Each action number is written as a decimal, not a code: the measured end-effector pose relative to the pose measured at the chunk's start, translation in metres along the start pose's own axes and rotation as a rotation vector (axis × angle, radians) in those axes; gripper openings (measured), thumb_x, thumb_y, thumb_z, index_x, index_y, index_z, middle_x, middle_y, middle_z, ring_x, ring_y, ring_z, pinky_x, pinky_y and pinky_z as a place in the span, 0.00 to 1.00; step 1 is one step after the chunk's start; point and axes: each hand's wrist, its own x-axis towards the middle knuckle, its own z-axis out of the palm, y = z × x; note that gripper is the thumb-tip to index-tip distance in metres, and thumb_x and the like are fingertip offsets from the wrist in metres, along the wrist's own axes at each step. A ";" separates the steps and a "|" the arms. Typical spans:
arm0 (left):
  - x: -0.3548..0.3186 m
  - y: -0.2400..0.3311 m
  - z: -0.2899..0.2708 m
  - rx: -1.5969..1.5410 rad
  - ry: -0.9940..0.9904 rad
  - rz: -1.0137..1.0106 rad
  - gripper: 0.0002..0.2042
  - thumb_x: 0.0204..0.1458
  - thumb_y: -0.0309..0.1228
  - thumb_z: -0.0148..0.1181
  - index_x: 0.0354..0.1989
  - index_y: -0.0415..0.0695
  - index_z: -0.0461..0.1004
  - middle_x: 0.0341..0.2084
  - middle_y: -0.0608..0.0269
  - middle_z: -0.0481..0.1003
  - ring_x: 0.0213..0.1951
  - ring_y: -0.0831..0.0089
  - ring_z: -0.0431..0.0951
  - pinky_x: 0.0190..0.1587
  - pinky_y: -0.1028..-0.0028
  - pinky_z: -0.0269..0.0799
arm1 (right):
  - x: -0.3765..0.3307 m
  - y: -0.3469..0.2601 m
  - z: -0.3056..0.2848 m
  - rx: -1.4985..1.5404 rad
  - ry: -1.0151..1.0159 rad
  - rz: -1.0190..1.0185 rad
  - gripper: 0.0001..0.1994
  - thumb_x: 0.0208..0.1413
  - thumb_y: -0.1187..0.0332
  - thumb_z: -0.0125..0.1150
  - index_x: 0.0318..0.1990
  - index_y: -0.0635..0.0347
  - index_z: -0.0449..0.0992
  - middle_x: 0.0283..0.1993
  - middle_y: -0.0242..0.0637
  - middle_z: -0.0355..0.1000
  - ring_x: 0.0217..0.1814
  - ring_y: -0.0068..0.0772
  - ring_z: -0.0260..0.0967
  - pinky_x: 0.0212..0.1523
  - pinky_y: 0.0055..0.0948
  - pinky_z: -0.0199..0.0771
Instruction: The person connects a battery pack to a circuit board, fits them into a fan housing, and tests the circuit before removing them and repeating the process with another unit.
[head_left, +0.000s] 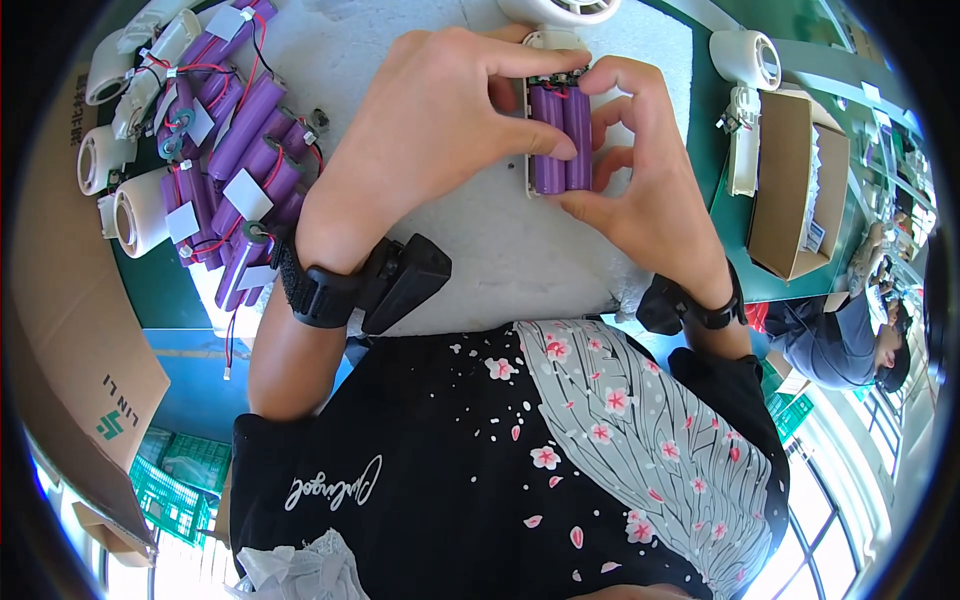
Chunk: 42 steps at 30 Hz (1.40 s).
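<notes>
White round fan parts (140,210) are seen far left, on the table edge. Next to them, a heap of purple batteries (235,150) with red and black wires is piled. The left hand (420,120) is pressed down on a pair of purple batteries (560,140), with its thumb laid across them. The pair is set in a white case (548,42) on the grey mat (500,250), between both hands. The right hand (640,170) is wrapped round the pair's other side. A brown box (790,190) is seen to the right.
</notes>
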 end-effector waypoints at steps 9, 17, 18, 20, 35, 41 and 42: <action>0.002 0.003 0.000 -0.007 -0.035 -0.035 0.25 0.39 0.30 0.75 0.51 0.48 0.79 0.19 0.70 0.71 0.22 0.84 0.64 0.27 0.80 0.64 | 0.005 0.000 -0.002 -0.049 -0.012 -0.052 0.39 0.33 0.86 0.70 0.56 0.52 0.60 0.57 0.35 0.56 0.44 0.31 0.67 0.31 0.24 0.75; 0.012 0.028 -0.015 -0.094 -0.097 -0.070 0.24 0.40 0.24 0.71 0.50 0.39 0.77 0.40 0.48 0.80 0.40 0.64 0.81 0.46 0.72 0.74 | 0.011 -0.003 -0.017 -0.013 -0.191 0.131 0.48 0.34 0.81 0.71 0.67 0.55 0.50 0.68 0.50 0.46 0.64 0.50 0.52 0.56 0.33 0.63; 0.013 0.033 -0.017 -0.089 -0.099 -0.082 0.22 0.41 0.24 0.71 0.49 0.40 0.77 0.38 0.49 0.80 0.38 0.65 0.81 0.43 0.73 0.74 | 0.012 -0.005 -0.022 0.015 -0.263 0.195 0.54 0.35 0.79 0.71 0.72 0.56 0.45 0.73 0.58 0.41 0.74 0.59 0.45 0.69 0.38 0.56; 0.012 0.038 -0.019 -0.082 -0.103 -0.106 0.19 0.42 0.23 0.69 0.46 0.41 0.78 0.33 0.51 0.80 0.33 0.68 0.81 0.39 0.73 0.75 | 0.014 -0.009 -0.026 -0.036 -0.311 0.186 0.51 0.40 0.76 0.69 0.72 0.55 0.43 0.74 0.57 0.37 0.74 0.58 0.45 0.70 0.39 0.54; 0.006 0.002 -0.001 -0.088 -0.010 -0.031 0.26 0.39 0.26 0.73 0.52 0.50 0.78 0.19 0.70 0.71 0.23 0.84 0.66 0.27 0.79 0.66 | 0.001 0.013 -0.012 -0.318 0.020 -0.289 0.36 0.30 0.76 0.79 0.54 0.58 0.73 0.57 0.40 0.64 0.43 0.33 0.72 0.30 0.24 0.76; 0.003 0.007 0.002 -0.172 0.026 -0.009 0.22 0.36 0.25 0.71 0.45 0.47 0.80 0.27 0.52 0.77 0.26 0.61 0.78 0.34 0.69 0.75 | -0.002 0.004 -0.012 -0.429 0.001 -0.323 0.35 0.31 0.72 0.79 0.53 0.62 0.72 0.58 0.43 0.65 0.49 0.44 0.72 0.45 0.36 0.78; 0.002 0.006 0.003 -0.205 0.025 -0.021 0.22 0.35 0.23 0.70 0.45 0.45 0.80 0.28 0.52 0.77 0.26 0.61 0.78 0.34 0.69 0.75 | 0.000 0.004 -0.011 -0.438 0.031 -0.352 0.35 0.31 0.72 0.79 0.53 0.62 0.72 0.58 0.43 0.65 0.49 0.44 0.72 0.45 0.36 0.78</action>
